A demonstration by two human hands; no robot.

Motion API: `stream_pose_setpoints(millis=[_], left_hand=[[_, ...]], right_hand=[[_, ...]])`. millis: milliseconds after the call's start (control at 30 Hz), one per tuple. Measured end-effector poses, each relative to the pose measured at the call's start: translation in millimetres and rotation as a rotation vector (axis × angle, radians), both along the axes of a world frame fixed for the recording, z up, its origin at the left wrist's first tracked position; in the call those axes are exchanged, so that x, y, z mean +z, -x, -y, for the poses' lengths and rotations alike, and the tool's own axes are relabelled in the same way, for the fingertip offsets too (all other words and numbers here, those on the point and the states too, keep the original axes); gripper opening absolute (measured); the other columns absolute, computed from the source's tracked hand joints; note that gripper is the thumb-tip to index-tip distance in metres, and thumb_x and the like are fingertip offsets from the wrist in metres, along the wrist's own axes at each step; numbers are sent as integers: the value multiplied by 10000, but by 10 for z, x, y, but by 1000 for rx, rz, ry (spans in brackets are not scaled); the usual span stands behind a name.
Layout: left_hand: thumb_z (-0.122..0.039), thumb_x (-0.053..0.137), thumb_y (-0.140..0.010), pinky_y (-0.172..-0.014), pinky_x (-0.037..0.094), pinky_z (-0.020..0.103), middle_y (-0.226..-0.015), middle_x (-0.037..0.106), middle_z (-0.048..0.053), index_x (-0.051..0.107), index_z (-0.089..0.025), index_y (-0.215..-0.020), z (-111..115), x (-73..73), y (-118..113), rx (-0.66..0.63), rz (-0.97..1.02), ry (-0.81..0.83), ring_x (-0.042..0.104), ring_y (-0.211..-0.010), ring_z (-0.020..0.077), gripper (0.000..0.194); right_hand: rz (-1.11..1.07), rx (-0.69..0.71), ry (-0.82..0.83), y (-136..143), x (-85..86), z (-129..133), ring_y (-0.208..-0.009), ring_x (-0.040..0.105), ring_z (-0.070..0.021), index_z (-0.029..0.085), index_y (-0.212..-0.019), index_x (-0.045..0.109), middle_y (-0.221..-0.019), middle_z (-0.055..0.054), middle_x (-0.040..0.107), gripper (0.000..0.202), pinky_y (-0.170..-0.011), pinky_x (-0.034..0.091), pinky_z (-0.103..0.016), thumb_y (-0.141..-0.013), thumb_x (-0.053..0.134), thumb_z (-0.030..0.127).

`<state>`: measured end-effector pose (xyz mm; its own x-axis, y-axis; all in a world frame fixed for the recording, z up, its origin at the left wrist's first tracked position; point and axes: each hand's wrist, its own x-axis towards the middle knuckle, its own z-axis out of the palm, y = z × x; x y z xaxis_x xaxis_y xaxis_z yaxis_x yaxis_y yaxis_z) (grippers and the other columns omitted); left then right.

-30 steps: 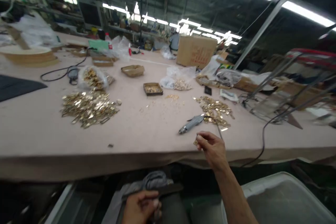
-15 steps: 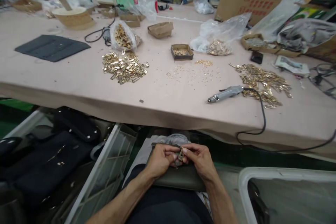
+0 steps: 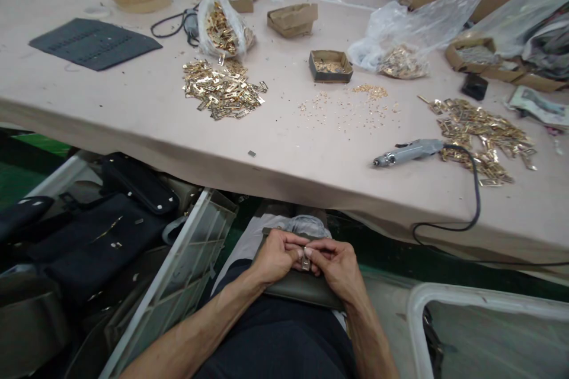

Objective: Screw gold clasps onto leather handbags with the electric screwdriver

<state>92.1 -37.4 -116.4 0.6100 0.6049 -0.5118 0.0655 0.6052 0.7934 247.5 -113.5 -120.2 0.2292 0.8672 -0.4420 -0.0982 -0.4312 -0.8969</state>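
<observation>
Over my lap, both hands meet at a small metal plate (image 3: 305,262) on a dark olive bag (image 3: 302,289). My left hand (image 3: 278,256) pinches the plate from the left side, thumb against it. From the right, my right hand (image 3: 334,262) grips the same plate between thumb and fingers. The fingertips nearly touch, and the fingers beneath are partly hidden. On the table lies a grey electric screwdriver (image 3: 409,152), beside a pile of gold metal plates (image 3: 484,130). Another pile of gold plates (image 3: 222,89) is at the left.
Tiny gold screws (image 3: 371,92) are scattered near a small cardboard box (image 3: 331,66). A crate (image 3: 178,272) with dark bags (image 3: 89,243) stands at my left, a white bin (image 3: 489,294) at my right. The table edge (image 3: 284,189) runs ahead, with the black cable (image 3: 479,201) hanging over it.
The camera view has tilted down and shifted left. The small plate, earlier tilted between my fingers, now hangs upright, and my two thumbs are closer together.
</observation>
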Motion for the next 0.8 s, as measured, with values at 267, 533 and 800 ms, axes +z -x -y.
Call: stream_pose_setpoints(millis=[267,533,800], left_hand=[[-281,711,-778,-676,621,340,-837,803,118,777,-102,-1078,-63,-57,26,-65,9,-27,770,-754,267,356],[-226,718,-749,-659,618,329,-798,798,111,796,-98,-1001,-86,-66,26,-20,40,28,765,-718,255,293],[-239,787,-611,-492,587,296,-671,763,147,760,-42,-875,-114,-70,-57,184,-21,148,737,-571,253,331]], right_hand=[[36,-11,22,43,60,-87,-502,574,-163,176,-833,783,-600,-45,645,311,-452,460,-259,-736,832,467],[94,-9,52,57,8,-151,-528,588,-184,184,-778,745,-644,-53,660,320,-464,467,-273,-670,877,454],[449,73,-232,57,-37,-171,-646,611,-220,248,-753,746,-709,-50,654,226,-590,489,-324,-876,692,430]])
